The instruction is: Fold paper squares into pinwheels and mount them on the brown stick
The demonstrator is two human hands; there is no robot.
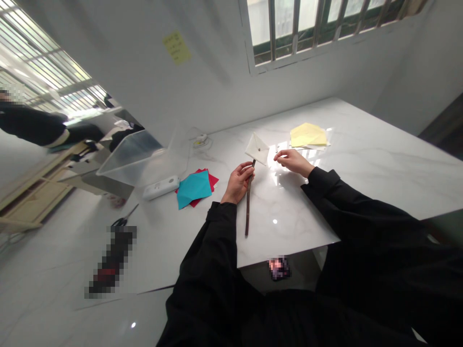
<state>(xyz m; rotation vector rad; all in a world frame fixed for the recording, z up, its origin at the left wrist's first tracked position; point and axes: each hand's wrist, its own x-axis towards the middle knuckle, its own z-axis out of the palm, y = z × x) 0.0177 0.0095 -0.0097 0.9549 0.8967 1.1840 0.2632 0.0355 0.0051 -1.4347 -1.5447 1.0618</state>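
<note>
The left hand (238, 183) closes firmly around a thin brown stick (248, 207). The stick's long axis runs from near the front edge of the white marble tabletop (379, 159) up toward the far edge, and a folded white paper (257, 148) sits at its upper end. The right hand (293, 162) is just beside this paper, its fingers in a narrow, loose curve, and it seems to hold nothing.

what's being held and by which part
The left hand grips a dark stick near its upper end, just below the folded white paper; the right hand holds nothing.
</note>
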